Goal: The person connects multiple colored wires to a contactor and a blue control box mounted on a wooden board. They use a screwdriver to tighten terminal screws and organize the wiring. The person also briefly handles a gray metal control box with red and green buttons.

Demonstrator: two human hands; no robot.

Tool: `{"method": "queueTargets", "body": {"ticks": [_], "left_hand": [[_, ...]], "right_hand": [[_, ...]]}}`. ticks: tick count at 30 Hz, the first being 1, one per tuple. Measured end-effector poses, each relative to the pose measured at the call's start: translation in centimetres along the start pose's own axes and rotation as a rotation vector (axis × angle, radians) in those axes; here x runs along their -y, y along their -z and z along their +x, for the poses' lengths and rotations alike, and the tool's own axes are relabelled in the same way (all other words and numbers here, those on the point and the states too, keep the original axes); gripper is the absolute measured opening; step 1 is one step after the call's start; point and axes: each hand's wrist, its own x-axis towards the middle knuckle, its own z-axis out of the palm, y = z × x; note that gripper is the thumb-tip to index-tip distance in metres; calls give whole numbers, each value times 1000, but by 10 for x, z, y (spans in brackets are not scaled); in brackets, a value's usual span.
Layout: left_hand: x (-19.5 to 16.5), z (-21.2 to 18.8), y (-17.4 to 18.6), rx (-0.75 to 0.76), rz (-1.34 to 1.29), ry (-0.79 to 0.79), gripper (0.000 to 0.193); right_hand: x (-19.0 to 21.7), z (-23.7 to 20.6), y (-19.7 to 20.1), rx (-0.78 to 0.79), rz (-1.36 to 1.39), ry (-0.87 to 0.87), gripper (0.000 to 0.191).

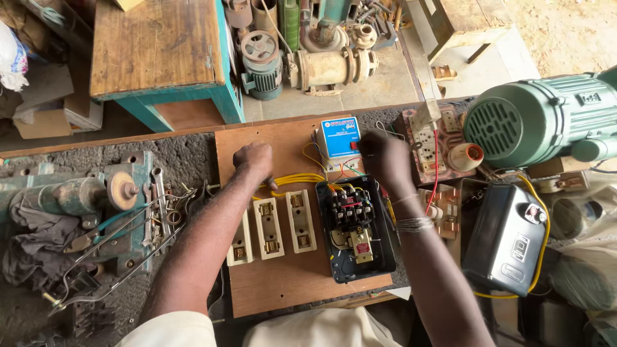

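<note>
Green electric motor (546,119) at right edge of bench; grey metal starter box (508,239) below it. Bench vise (96,193) with spanners at left. Teal-legged wooden table (157,48) beyond bench; old pump motors (321,64) on floor beside it.

Place: electrical motor-repair workshop.
Evidence: large green ribbed electric motor (540,119); worn pump motors on the floor (308,58); brown wooden wiring board (283,283); grimy workbench (186,160).
</note>
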Motion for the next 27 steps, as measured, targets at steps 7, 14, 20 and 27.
{"method": "queueTargets", "body": {"ticks": [7,14,20,27], "left_hand": [[-20,6,19,61,58,-38,37],[-18,5,-4,-187,-49,-233,16],[-44,0,12,-416,-370,-522,110],[-63,27,-3,-574,-390,-667,78]], "right_hand": [[-44,-12,16,71,72,-13,20],[-40,-16,23,126,1046,-137,24],[-19,0,25,203,735,-53,19],[22,21,14,184,331,-4,10]]}}
